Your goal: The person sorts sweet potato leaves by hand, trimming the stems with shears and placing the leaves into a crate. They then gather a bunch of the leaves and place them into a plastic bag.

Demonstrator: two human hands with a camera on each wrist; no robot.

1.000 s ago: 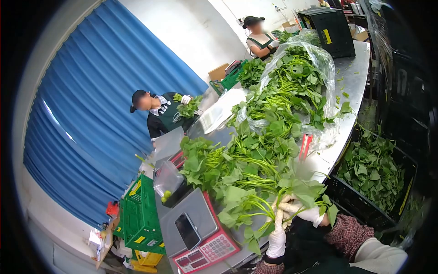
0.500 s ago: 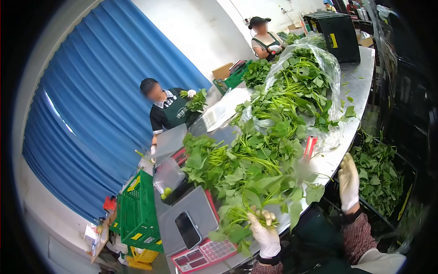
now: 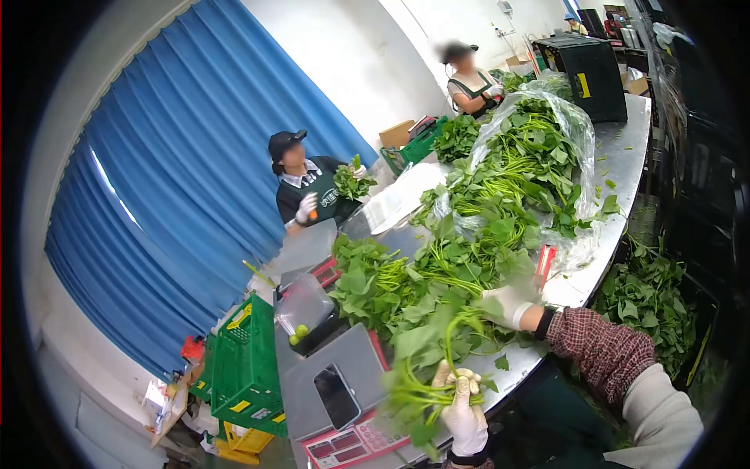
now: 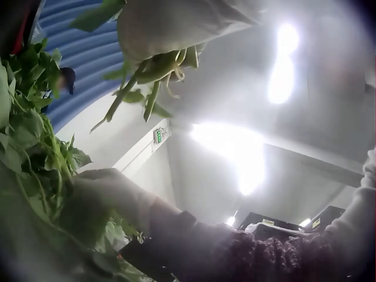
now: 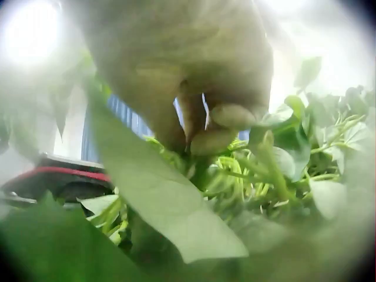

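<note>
My gloved left hand [image 3: 465, 422] grips a bunch of leafy green stems [image 3: 414, 397] low at the table's near edge, beside the scale. In the left wrist view, stem ends [image 4: 150, 82] poke out beneath the gloved left hand [image 4: 176, 26]. Further up, my gloved right hand [image 3: 508, 306] is down at the near side of a long heap of leafy greens [image 3: 500, 227]. The right wrist view has the fingers of the right hand [image 5: 182, 70] bent and pinching stems in the heap, with a blurred leaf [image 5: 164, 194] in front.
A phone [image 3: 337, 397] lies on the red-edged scale [image 3: 355, 442]. Clear plastic [image 3: 582, 148] wraps the far greens. At right below the table, a black crate [image 3: 707, 328] holds more leaves. Green crates [image 3: 250, 367] are stacked at left. Two people in aprons stand across the table.
First both hands were at the bunch; then my right hand swung open toward the black crate. Now it has come back onto the heap, while the left hand keeps the bunch.
</note>
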